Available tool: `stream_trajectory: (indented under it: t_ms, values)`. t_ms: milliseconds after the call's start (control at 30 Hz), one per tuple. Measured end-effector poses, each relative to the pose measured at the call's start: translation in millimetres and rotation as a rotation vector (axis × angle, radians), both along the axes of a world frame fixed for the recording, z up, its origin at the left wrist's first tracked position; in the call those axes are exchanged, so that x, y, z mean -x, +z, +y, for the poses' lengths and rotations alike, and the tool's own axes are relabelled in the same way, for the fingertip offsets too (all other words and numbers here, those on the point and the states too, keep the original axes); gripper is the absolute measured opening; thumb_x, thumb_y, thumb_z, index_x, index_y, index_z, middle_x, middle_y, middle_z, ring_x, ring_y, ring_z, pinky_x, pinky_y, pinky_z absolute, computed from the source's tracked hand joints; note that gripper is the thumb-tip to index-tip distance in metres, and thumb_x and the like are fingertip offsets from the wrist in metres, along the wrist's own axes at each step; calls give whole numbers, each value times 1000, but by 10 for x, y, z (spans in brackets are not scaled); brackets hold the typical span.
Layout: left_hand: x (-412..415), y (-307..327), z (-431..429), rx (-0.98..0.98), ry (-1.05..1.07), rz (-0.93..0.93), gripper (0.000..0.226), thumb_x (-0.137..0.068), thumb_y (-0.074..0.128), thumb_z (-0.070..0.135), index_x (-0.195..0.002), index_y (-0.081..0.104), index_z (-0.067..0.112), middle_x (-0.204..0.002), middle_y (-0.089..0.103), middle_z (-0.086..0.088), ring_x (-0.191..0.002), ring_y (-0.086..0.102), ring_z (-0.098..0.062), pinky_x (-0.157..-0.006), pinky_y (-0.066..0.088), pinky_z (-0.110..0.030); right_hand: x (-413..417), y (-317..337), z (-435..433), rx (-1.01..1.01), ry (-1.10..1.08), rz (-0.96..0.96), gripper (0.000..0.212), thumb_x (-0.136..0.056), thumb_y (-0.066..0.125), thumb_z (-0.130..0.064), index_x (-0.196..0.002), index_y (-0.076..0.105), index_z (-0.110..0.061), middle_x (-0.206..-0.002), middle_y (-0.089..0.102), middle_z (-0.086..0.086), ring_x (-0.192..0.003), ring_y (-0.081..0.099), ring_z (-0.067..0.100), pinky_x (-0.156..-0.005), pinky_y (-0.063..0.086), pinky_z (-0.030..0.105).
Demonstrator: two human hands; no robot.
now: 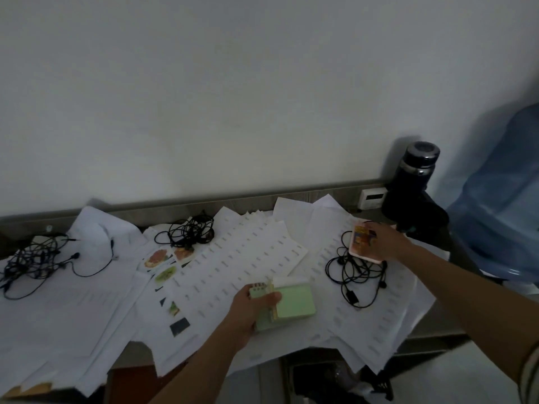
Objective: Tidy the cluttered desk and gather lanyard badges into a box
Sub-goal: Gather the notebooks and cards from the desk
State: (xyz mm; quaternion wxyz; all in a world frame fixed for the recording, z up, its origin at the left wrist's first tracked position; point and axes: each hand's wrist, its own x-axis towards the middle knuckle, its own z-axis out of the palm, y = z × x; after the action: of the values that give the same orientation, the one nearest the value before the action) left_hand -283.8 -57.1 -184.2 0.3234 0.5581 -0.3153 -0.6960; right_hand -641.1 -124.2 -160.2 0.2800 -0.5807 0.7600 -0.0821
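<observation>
My left hand [250, 309] grips a stack of green cards [294, 301] with a small spiral pad on top, low over the papers at the desk's front centre. My right hand [385, 242] holds a stack of pink-edged picture cards [360, 239] at the right, just above a tangle of black earphone cable [355, 275]. Loose white sheets [248, 258] cover the desk. Small food-picture cards [159, 258] lie left of centre. No lanyard badge or box is recognisable in view.
Two more black cable tangles lie on the papers, one at the far left [32, 260] and one at the back centre [189, 231]. A dark flask [414, 176] and a white socket [372, 198] stand at the back right. A blue water jug [504, 205] fills the right edge.
</observation>
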Motion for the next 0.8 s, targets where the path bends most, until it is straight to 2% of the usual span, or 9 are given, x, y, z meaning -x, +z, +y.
stream_trajectory:
  t_ms: [67, 167, 267, 333, 400, 467, 600, 700, 800]
  values:
    - [24, -49, 10, 8, 51, -13, 50, -69, 83, 10, -114, 62, 3, -105, 72, -17, -94, 70, -35, -77, 58, -47, 65, -53, -85, -4, 39, 32, 92, -65, 78, -57, -142, 42, -25, -138, 51, 6, -124, 50, 26, -105, 41, 39]
    - [23, -72, 0, 12, 111, -16, 55, -63, 86, 11, -112, 62, 7, -102, 73, -14, -89, 72, -31, -67, 58, -37, 147, -70, -196, -62, 112, 42, 101, -63, 82, -55, -146, 36, -20, -137, 50, 7, -113, 54, 20, -90, 44, 27]
    - [49, -84, 11, 19, 141, -15, 67, -53, 88, 16, -114, 61, 7, -105, 72, -16, -90, 71, -32, -68, 58, -38, 194, -54, -246, -91, 77, 212, 112, -50, 80, -70, -141, 37, -22, -135, 45, 13, -116, 49, 28, -89, 47, 34]
    - [54, -85, 20, 21, 156, -20, 71, -50, 89, 18, -114, 61, 8, -104, 72, -16, -90, 71, -32, -68, 58, -39, 167, -10, -242, -21, -8, 221, 104, -49, 82, -67, -135, 46, -21, -125, 46, 13, -110, 52, 29, -85, 51, 37]
    - [58, -92, 23, 16, 163, -18, 72, -49, 90, 19, -114, 61, 8, -104, 72, -15, -91, 71, -33, -70, 58, -40, 110, 50, -258, 147, -43, 124, 68, -61, 84, -52, -115, 61, -16, -99, 56, 6, -82, 58, 18, -62, 50, 29]
    - [61, -74, 38, 12, 169, -6, 73, -49, 90, 18, -114, 61, 7, -103, 73, -15, -91, 71, -33, -71, 58, -40, 1, 169, -267, 301, -67, 9, 31, -78, 76, -40, -93, 65, -15, -85, 62, 4, -64, 55, 10, -49, 42, 24]
    - [53, -72, 41, 19, 171, 12, 75, -48, 91, 19, -114, 62, 3, -101, 73, -16, -91, 71, -34, -69, 58, -39, -252, 520, -270, 506, -211, -341, 21, -86, 69, -39, -81, 63, -19, -80, 65, -2, -67, 60, 10, -55, 43, 23]
    - [55, -69, 56, 32, 179, 9, 71, -54, 89, 22, -116, 62, 2, -102, 73, -17, -92, 71, -35, -71, 58, -42, -590, 701, -112, 250, -296, -862, 14, -86, 70, -25, -85, 66, -13, -76, 72, 5, -61, 69, 13, -49, 51, 24]
    - [80, -44, 51, 20, 203, 17, 55, -75, 77, 32, -118, 62, 1, -106, 71, -20, -97, 68, -38, -84, 56, -51, -942, 588, 172, -10, -225, -911, 16, -86, 70, -26, -85, 68, -10, -72, 74, 6, -62, 70, 15, -54, 53, 26]
